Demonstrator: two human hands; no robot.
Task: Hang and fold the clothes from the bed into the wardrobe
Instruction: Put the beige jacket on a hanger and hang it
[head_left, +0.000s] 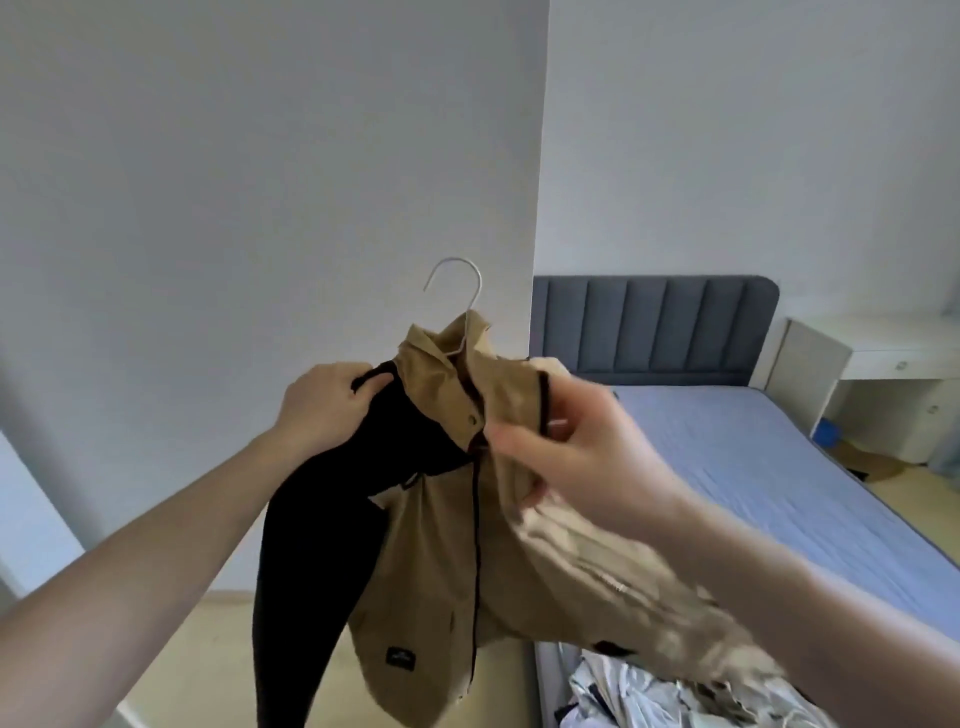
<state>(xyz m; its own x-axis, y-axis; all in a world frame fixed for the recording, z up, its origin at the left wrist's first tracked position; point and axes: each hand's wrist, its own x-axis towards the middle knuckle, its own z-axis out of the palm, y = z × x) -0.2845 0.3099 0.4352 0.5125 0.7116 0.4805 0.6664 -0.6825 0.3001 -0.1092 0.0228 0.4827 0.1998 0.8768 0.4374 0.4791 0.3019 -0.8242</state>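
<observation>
I had the tan and black jacket (441, 530) held up in the air on a white hanger (457, 291), in front of the white wall and to the left of the bed (753, 467). My left hand (324, 405) gripped its black shoulder, fingers curled into the cloth. My right hand (566, 457), blurred, pinched the tan front near the collar, with more clothes (623, 691) heaped on the bed below.

You will find no legible text here. The only marking is a small black patch (400, 660) sewn low on the front of the tan jacket (441, 561); it carries pale lettering or a logo, too small and blurred to read.
</observation>
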